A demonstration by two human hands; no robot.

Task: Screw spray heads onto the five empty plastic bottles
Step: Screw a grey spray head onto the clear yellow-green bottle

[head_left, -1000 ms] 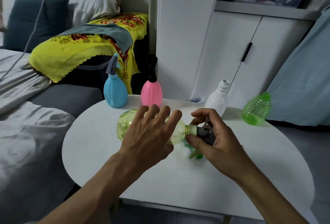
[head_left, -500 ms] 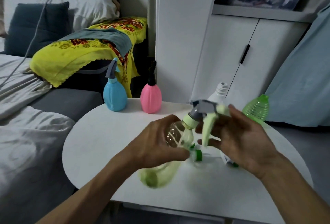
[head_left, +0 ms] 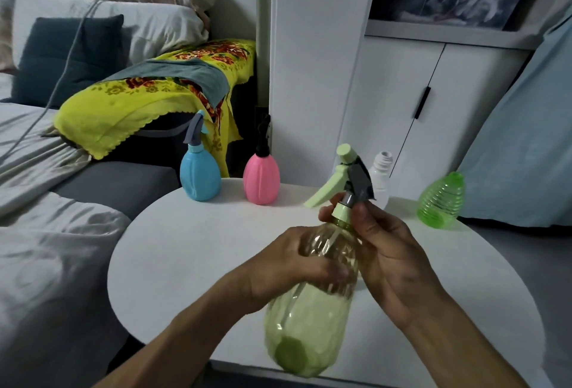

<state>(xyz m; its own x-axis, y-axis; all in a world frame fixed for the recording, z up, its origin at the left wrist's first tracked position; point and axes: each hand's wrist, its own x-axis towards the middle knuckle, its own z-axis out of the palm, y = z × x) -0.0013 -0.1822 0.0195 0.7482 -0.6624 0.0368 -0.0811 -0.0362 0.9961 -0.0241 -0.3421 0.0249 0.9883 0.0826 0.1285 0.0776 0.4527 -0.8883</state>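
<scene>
While the left hand (head_left: 288,267) wraps the pale green bottle (head_left: 312,310) above the worktop (head_left: 185,248), base toward the camera, neck tilted up and away, right hand (head_left: 387,257) fingertips pinch the spray head's (head_left: 346,183) collar; bottle looks empty.

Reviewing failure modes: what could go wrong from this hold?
1. The yellow-green bottle is held tilted above the table; the left hand grips smooth plastic, so it may slip while the right hand twists the collar.
2. The green bottle lies near the table's far edge and might roll off.
</scene>
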